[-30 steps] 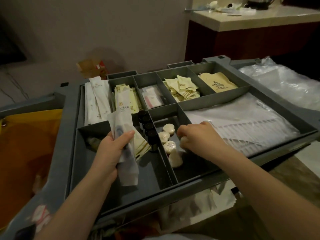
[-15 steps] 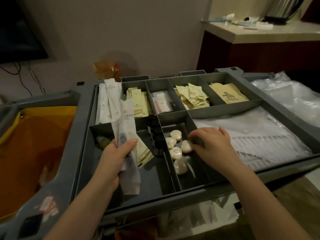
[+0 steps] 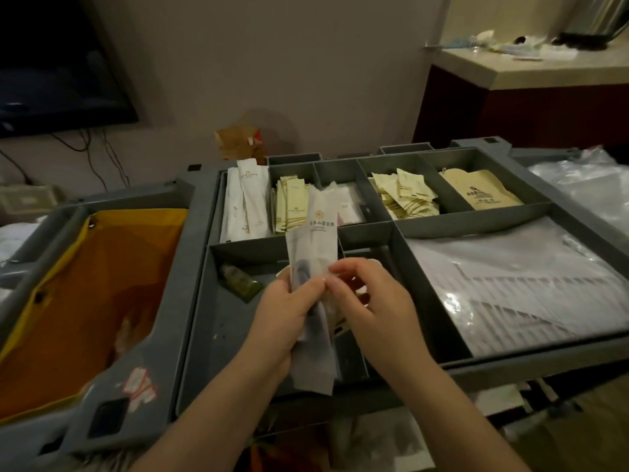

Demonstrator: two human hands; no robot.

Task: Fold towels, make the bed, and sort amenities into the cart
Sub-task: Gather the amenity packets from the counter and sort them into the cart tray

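Right grip moved over, pinching the packets held by left grip.

The sachets in your left hand look like thin, matt, half-translucent paper. The cart tray under them is dull grey moulded plastic. The bag on your left is yellow cloth; the packs on your right lie in glossy, crinkled clear plastic. The far pouches are matt brown paper.

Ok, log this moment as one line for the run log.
stage: sorting amenities | left hand: holds white packet above cart tray | right hand: pinches same packet | small bottle: lying in front-left compartment
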